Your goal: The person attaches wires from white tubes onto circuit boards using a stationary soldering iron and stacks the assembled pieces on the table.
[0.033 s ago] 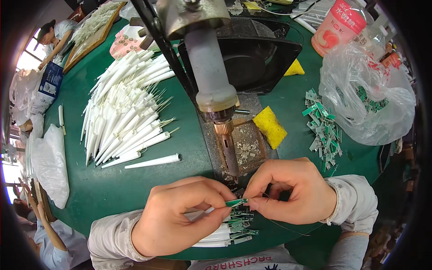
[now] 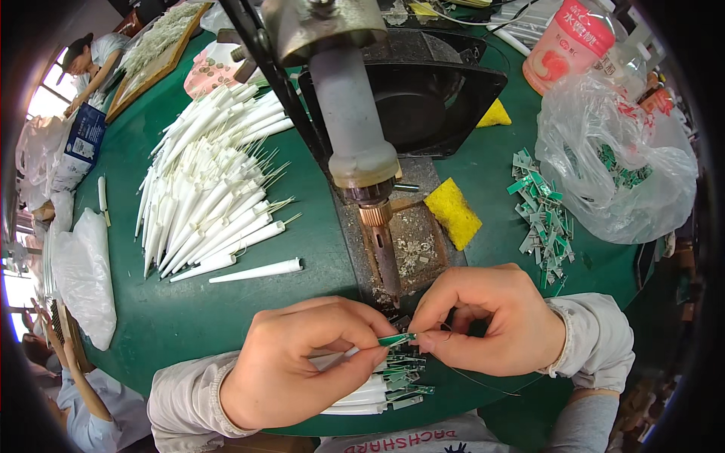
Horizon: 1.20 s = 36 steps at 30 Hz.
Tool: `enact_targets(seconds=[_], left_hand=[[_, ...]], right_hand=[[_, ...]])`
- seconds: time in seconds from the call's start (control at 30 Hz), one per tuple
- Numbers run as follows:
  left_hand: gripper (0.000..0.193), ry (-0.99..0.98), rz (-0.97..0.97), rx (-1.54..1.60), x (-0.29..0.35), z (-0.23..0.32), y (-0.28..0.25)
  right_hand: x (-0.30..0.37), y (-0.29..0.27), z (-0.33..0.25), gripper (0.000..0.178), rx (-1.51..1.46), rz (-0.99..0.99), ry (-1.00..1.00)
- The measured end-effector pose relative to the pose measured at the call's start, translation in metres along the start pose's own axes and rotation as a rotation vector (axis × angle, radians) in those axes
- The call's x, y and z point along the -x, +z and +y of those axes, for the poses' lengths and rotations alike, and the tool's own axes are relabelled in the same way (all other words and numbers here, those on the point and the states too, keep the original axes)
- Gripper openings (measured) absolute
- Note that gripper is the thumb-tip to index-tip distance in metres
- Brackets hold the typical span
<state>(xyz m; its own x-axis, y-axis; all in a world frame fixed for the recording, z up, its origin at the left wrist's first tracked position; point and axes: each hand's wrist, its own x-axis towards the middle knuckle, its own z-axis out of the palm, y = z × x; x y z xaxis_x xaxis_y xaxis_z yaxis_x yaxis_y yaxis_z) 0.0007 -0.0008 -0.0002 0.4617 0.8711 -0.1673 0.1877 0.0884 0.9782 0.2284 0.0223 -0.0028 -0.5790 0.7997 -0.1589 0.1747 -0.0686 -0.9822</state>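
Note:
My left hand (image 2: 306,359) is closed in a pinch on a small green circuit board (image 2: 394,340), just below the tip of an upright soldering iron (image 2: 387,264). A white piece shows between its fingers behind the board. My right hand (image 2: 495,321) pinches a thin wire (image 2: 483,383) at the board's right end; the wire loops by the fingertips and trails to the lower right. Whether the right fingers also touch the board, I cannot tell. Beneath my hands lie several white tubes (image 2: 362,400) with green boards at their right ends, partly covered by the left hand.
White tapered tubes with thin wires (image 2: 204,196) are heaped at the left, and a single tube (image 2: 257,270) lies nearer. Yellow sponge (image 2: 453,214) sits beside the iron's dirty tray (image 2: 415,253). Loose boards (image 2: 544,219) and a plastic bag (image 2: 604,181) lie at the right; a black fan (image 2: 408,98) stands behind.

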Motion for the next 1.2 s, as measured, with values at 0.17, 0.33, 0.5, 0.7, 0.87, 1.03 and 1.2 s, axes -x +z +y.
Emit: enact_targets(seconds=[0.17, 0.33, 0.5, 0.7, 0.87, 1.03, 1.2], left_hand=[[0.008, -0.01, 0.0, 0.15, 0.0, -0.001, 0.0], [0.009, -0.01, 0.017, 0.16, -0.001, -0.005, -0.001], [0.005, 0.031, 0.064, 0.141, -0.005, -0.008, -0.005], [0.009, -0.017, 0.164, 0.176, -0.006, 0.001, -0.001], [0.009, 0.1, 0.148, 0.081, -0.008, -0.001, -0.004], [0.009, 0.147, 0.147, -0.003, -0.005, 0.001, -0.005], [0.009, 0.137, 0.153, -0.001, -0.005, 0.003, -0.005]], right_hand=[[-0.001, -0.002, 0.0, 0.01, -0.02, -0.005, -0.03], [-0.003, -0.01, 0.001, 0.02, 0.044, -0.123, -0.041], [-0.003, -0.008, -0.008, 0.019, -0.08, 0.023, 0.045], [-0.002, -0.009, -0.005, 0.015, 0.217, -0.017, -0.137], [-0.004, 0.004, 0.003, 0.012, 0.15, 0.18, -0.21], [-0.005, 0.008, 0.008, 0.012, 0.065, 0.205, -0.228], [-0.004, 0.007, 0.009, 0.012, 0.059, 0.203, -0.207]])
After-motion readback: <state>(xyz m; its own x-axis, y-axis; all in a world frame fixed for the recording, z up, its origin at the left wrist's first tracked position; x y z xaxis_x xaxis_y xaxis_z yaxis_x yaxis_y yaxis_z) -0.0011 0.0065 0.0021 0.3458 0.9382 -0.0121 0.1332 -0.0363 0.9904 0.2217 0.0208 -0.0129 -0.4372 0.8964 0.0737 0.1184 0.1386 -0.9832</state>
